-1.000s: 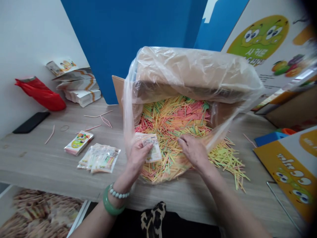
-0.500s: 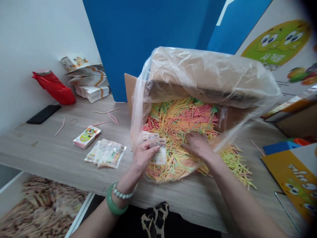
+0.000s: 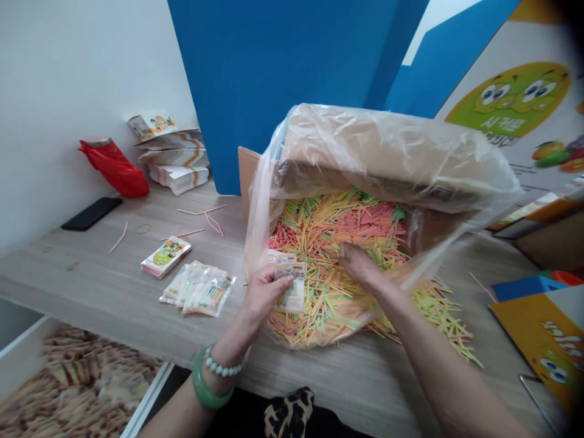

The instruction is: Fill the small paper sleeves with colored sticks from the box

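The single head-worn camera looks forward and down from close above the near side of the wood-grain tabletop [image 3: 114, 304], facing the plastic-lined cardboard box [image 3: 387, 146] and blue panel [image 3: 292, 55].

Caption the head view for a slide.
Left hand holds printed packets; right hand dips into colourful sticks in a plastic-lined carton.
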`<state>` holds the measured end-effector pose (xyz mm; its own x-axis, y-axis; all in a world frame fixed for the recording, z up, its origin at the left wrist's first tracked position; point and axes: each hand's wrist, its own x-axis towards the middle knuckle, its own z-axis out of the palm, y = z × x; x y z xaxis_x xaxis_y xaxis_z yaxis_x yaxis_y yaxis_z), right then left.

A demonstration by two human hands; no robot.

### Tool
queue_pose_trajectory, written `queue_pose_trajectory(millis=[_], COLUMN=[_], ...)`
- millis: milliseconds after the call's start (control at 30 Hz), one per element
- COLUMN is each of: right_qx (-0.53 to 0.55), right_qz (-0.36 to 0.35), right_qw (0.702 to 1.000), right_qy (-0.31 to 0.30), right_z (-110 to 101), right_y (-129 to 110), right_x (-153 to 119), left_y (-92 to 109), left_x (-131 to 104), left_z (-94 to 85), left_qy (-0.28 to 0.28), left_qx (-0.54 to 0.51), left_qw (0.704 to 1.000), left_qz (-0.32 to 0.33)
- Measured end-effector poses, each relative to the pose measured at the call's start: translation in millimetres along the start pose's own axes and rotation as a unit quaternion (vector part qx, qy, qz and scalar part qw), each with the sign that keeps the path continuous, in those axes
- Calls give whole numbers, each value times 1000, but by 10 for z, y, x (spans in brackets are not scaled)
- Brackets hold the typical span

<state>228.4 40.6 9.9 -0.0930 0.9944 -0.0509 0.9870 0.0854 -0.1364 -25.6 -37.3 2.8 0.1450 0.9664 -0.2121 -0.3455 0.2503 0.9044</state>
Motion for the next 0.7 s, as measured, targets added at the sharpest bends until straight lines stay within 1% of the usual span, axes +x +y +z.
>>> queue_pose_trajectory(millis=[67, 100, 167, 233, 300, 367, 467, 567, 633, 700], right_qx=[97, 162, 279, 340, 362, 342, 240, 118, 64, 23], right_qz=[0, 0, -5, -3, 11, 27, 30, 15, 0, -22], right_qw=[995, 985, 956, 934, 924, 929, 963, 992, 998, 999], right_qy=[32, 53, 86, 107, 124, 135, 115, 49, 1, -33], right_z=[-21, -25, -19, -1, 12, 1, -52, -74, -32, 48], right_y=[55, 70, 76, 58, 31, 4, -53, -157, -242, -315], right_x=[49, 63, 84, 109, 135, 145, 97, -18, -101, -155], left_y=[21, 26, 27, 19, 8, -3, -20, -31, -29, -19], left_x=[14, 23, 41, 56, 63, 65, 66, 67, 63, 52], left_z=[-9, -11, -17, -28, -44, -63, -84, -81, -63, -36], left_qy=[5, 9, 15, 20, 20, 19, 15, 11, 10, 11], left_qx=[-8, -11, -12, -10, -10, -10, -8, -9, -10, -11], left_qw=[1000, 1000, 1000, 1000, 1000, 1000, 1000, 1000, 1000, 1000], left_qz=[-10, -14, -16, -14, -15, -17, -19, -21, -21, -19])
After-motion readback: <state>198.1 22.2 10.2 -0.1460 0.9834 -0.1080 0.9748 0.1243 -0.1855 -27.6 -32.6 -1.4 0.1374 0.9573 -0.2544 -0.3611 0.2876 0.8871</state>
